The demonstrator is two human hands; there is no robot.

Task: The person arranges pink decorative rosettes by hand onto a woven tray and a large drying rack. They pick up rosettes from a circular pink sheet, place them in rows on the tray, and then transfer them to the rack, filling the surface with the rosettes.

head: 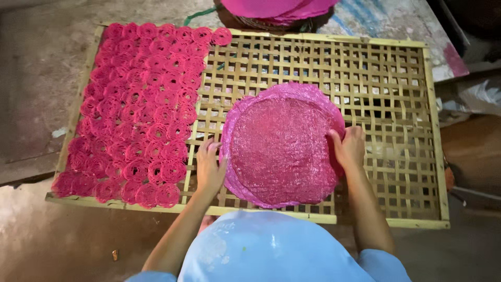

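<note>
A stack of round pink discs with a rough, netted surface [284, 146] lies on a woven bamboo rack [381, 89]. My left hand [210, 167] grips the stack's left edge, fingers curled on the rim. At the right edge, my right hand [348, 146] holds the same stack, thumb on top. To the left, many small pink spiral coils [138, 109] cover the rack in close rows.
Another pile of pink discs [276, 8] sits in a basket beyond the rack's far edge. The rack rests on a dusty concrete floor [36, 73]. My light blue clothing [266, 250] fills the bottom of the view.
</note>
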